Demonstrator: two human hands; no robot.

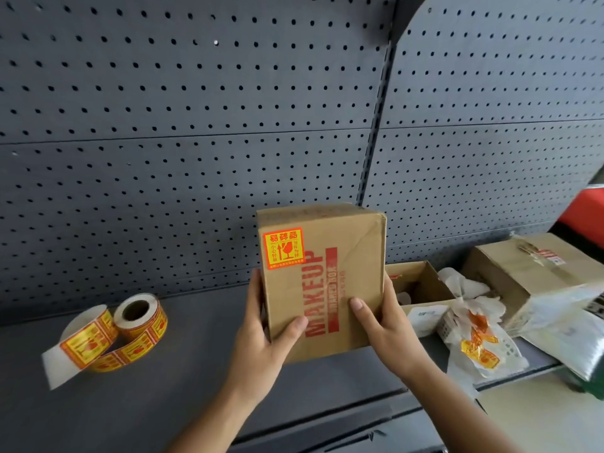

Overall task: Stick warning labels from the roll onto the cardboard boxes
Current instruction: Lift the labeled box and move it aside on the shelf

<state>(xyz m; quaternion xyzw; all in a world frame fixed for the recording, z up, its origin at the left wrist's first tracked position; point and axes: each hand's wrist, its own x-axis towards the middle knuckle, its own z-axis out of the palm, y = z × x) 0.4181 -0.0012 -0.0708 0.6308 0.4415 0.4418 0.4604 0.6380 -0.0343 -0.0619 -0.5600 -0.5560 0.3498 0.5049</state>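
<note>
While the cardboard box (322, 282) is held upright at frame centre, it is clamped between the left hand (264, 341) and right hand (384, 325), fingers closed on its sides; a warning label (283, 248) is already stuck at its upper left corner.

Risks: a slip is judged possible, the grip being only at the lower edges; the label's corners could lift if left unpressed.

Label roll (139, 317): lower left, partly unwound.

Surface: dark shelf (183, 371), pegboard wall (196, 125) behind; further boxes (529, 276) and wrappers at right.
</note>
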